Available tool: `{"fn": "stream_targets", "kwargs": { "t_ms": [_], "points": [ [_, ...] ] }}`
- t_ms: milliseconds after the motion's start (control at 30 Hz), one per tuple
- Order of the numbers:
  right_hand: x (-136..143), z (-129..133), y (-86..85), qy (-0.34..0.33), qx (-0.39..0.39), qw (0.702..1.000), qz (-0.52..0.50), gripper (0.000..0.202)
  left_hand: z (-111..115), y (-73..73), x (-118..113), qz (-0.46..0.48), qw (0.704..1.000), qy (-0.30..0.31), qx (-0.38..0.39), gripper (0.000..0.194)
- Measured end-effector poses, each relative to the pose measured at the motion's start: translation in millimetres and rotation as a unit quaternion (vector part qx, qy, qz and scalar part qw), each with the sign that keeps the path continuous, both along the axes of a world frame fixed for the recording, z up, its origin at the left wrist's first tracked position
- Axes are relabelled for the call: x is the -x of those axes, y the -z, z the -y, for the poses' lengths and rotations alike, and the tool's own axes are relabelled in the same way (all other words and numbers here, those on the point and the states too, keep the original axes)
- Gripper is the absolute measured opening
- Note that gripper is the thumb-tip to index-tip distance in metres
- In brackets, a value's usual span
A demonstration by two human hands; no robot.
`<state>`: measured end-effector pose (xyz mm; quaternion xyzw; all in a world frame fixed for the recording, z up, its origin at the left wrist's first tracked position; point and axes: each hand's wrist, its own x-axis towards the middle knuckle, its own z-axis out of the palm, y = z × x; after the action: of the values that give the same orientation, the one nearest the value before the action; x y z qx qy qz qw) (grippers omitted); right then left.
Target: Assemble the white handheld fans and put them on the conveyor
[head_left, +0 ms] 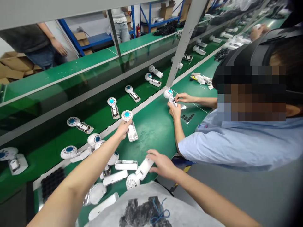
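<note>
My left hand point(124, 128) is closed on a white handheld fan point(132, 131), gripping it near the joint between the round head and the handle. That fan's head has a blue centre and its handle's open inner side faces up, above the near edge of the belt. Closer to my body, my right hand point(163, 163) has its thumb and fingers around the handle of a second white handheld fan point(145, 168), whose grilled head points toward my apron. Beneath and beside my left forearm lie several more fans and a white handle piece point(115, 177). My forearm hides part of this pile.
A green conveyor belt point(99, 116) carries several spaced fans past a metal post point(182, 47). At right, a co-worker's hands point(175, 107) hold another fan beside a sheet of black dots point(188, 118). A black tray point(53, 183) sits at lower left.
</note>
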<state>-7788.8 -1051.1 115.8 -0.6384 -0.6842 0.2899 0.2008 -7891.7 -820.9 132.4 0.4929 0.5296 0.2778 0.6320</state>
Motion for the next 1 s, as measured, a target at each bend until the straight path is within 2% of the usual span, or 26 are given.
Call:
{"fn": "stream_targets", "kwargs": {
  "t_ms": [67, 100, 133, 200, 300, 400, 500, 567, 600, 667, 733, 833, 900, 1000],
  "points": [
    [1.0, -3.3, 16.9, -0.057, 0.009, 0.997, 0.046, 0.066, -10.2, 18.5, -34.9, -0.012, 1.0, 0.01, -0.001, 0.029],
    [2.3, -6.0, 24.1, -0.078, 0.01, 0.995, 0.062, 0.069, -14.5, 28.1, -50.0, -0.026, 1.0, 0.01, -0.006, 0.028],
    [3.7, -9.4, 30.1, -0.091, 0.008, 0.993, 0.072, 0.066, -18.4, 37.0, -62.9, -0.044, 0.999, 0.006, -0.016, 0.027],
    [5.2, -16.6, 38.8, -0.094, 0.004, 0.992, 0.079, 0.048, -25.5, 50.2, -80.7, -0.085, 0.995, -0.003, -0.042, 0.028],
    [0.4, -21.3, 44.8, -0.078, 0.013, 0.994, 0.07, 0.024, -33.0, 51.0, -84.2, -0.124, 0.989, -0.01, -0.078, 0.029],
    [-13.0, -11.3, 42.7, -0.064, 0.027, 0.996, 0.051, 0.022, -32.5, 28.7, -53.7, -0.121, 0.987, -0.024, -0.105, 0.037],
    [-24.1, 4.5, 31.4, -0.026, 0.039, 0.999, 0.024, 0.035, -14.3, -2.9, 6.3, -0.098, 0.986, -0.041, -0.126, 0.049],
    [-22.6, 8.7, 18.7, 0.028, 0.057, 0.995, -0.072, 0.042, 11.3, -20.4, 49.3, -0.047, 0.993, -0.039, -0.104, 0.05],
    [-18.3, 7.5, 11.5, 0.054, 0.073, 0.985, -0.147, 0.043, 27.6, -27.1, 67.8, -0.007, 0.997, -0.025, -0.069, 0.049],
    [-3.8, -0.7, -3.5, 0.08, 0.113, 0.943, -0.303, 0.039, 64.0, -37.0, 94.5, 0.09, 0.995, 0.028, 0.025, 0.047],
    [15.5, -12.5, -16.9, 0.065, 0.142, 0.901, -0.405, 0.032, 98.8, -43.5, 107.6, 0.176, 0.978, 0.072, 0.089, 0.048],
    [44.5, -24.3, -31.6, 0.029, 0.159, 0.868, -0.47, 0.032, 133.7, -50.2, 113.6, 0.241, 0.967, 0.053, 0.064, 0.052],
    [60.4, -25.0, -36.9, 0.004, 0.178, 0.86, -0.479, 0.032, 143.4, -53.6, 117.3, 0.24, 0.97, 0.011, 0.037, 0.055],
    [80.3, -20.5, -39.2, -0.035, 0.2, 0.855, -0.478, 0.032, 147.7, -57.5, 125.2, 0.247, 0.966, -0.057, 0.052, 0.054]
  ]
}}
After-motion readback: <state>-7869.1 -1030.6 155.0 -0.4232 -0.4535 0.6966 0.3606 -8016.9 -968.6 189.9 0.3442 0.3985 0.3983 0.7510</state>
